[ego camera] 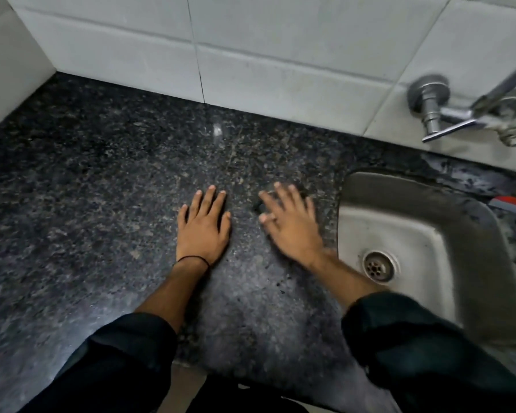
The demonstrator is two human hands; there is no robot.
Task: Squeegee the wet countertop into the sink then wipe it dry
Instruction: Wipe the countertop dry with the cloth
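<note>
The dark speckled granite countertop (102,189) fills most of the view and has a dull sheen. My left hand (203,228) lies flat on it, palm down, holding nothing. My right hand (289,225), blurred, is spread over a small dark cloth (300,189) and presses it to the stone just left of the sink; only the cloth's edges show past the fingers. The steel sink (423,210) with its round drain (377,266) sits at the right. A red and grey tool, perhaps the squeegee (513,202), lies behind the sink at the right edge.
White wall tiles (251,55) rise behind the counter and at the left corner. A chrome wall tap (465,114) sticks out above the sink. The counter's front edge (221,374) is near my body, with floor below.
</note>
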